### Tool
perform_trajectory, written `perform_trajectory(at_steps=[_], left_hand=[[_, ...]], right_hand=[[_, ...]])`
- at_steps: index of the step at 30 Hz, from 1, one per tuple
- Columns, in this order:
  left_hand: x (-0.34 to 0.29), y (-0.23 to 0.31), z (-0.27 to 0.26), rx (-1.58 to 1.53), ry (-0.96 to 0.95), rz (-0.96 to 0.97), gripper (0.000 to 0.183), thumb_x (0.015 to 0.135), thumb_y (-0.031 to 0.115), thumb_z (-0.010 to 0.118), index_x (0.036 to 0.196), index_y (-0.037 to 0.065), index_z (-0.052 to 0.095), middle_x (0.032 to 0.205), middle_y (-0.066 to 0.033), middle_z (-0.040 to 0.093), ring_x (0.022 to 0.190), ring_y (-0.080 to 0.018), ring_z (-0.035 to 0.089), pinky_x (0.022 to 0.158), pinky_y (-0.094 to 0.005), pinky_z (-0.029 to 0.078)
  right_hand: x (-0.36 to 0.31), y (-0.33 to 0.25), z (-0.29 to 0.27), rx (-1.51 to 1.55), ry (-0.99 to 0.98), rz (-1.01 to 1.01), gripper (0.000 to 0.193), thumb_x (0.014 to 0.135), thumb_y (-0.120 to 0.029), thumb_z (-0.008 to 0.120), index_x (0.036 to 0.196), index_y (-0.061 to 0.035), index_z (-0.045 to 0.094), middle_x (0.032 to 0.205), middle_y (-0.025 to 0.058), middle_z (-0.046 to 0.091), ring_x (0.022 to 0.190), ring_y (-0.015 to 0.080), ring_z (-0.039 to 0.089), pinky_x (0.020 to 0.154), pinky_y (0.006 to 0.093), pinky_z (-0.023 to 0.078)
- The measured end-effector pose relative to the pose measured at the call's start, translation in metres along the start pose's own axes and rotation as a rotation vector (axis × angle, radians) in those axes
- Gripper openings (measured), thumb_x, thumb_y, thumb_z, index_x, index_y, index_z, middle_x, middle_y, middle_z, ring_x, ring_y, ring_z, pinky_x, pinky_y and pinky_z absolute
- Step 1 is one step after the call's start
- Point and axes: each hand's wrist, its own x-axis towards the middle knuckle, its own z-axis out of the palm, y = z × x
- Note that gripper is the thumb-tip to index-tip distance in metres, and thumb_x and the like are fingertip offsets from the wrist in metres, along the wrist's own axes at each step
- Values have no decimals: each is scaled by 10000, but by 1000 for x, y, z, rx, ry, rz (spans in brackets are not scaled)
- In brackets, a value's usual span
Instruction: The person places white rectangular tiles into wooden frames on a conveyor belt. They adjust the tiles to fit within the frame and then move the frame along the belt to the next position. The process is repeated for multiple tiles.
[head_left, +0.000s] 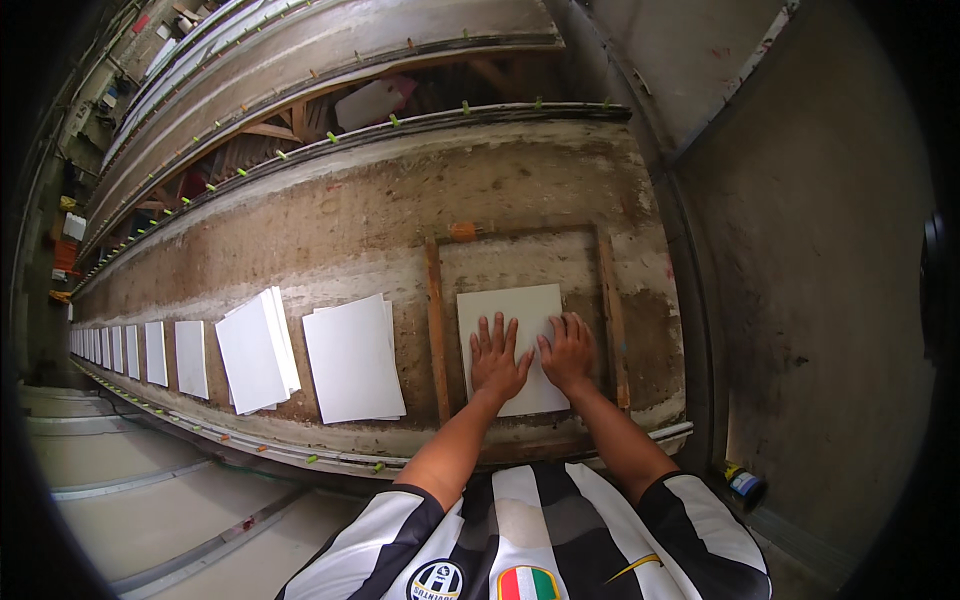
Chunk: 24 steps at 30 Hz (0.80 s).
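Note:
A white rectangular sheet (505, 308) lies flat on a long dusty work surface (330, 235), inside a wooden frame (434, 325) of thin slats. My left hand (497, 358) rests palm down on the sheet with fingers spread. Beside it my right hand (568, 352) presses flat on the same sheet's right part, fingers apart. Neither hand grips anything.
To the left, more white sheets lie on the same surface: a stack (353, 358), another stack (255, 351), and a row (150, 352) running off to the far left. A grey wall (820, 250) stands at the right. A small can (744, 484) sits on the floor.

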Motion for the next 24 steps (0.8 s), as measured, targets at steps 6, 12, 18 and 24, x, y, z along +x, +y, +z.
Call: perform_trajectory(at_steps=[6, 12, 18, 24], left_hand=[[-1, -2, 4, -27, 1, 25, 764, 1030, 578, 390, 1642, 168, 187, 1711, -134, 62, 1567, -408, -5, 1244, -582, 58], [-2, -1, -1, -32, 1, 20, 759, 1030, 566, 409, 1639, 162, 204, 1708, -143, 68, 1566, -416, -8, 1237, -598, 70], [7, 2, 1, -39, 27, 35, 762, 1030, 569, 393, 1639, 153, 200, 1706, -153, 67, 1571, -400, -25, 1245, -580, 51], [1, -3, -9, 27, -176, -23, 781, 1016, 550, 438, 1628, 117, 218, 1701, -166, 89, 1569, -409, -38, 1250, -573, 48]], right_hand=[[67, -2, 52, 658, 133, 161, 439, 920, -171, 636, 1312, -22, 507, 1278, 207, 525, 1232, 402, 506, 1069, 480, 394], [127, 1, 55, 737, 138, 192, 301, 940, -165, 620, 1191, -14, 549, 1211, 208, 531, 1173, 375, 525, 1009, 460, 417], [140, -9, 58, 650, 161, 125, 200, 951, -184, 641, 977, -22, 526, 1019, 158, 591, 919, 264, 567, 781, 405, 449], [132, -82, 64, 1320, -341, 205, 345, 977, -259, 644, 801, 35, 596, 657, -15, 460, 676, 82, 435, 602, 317, 407]])
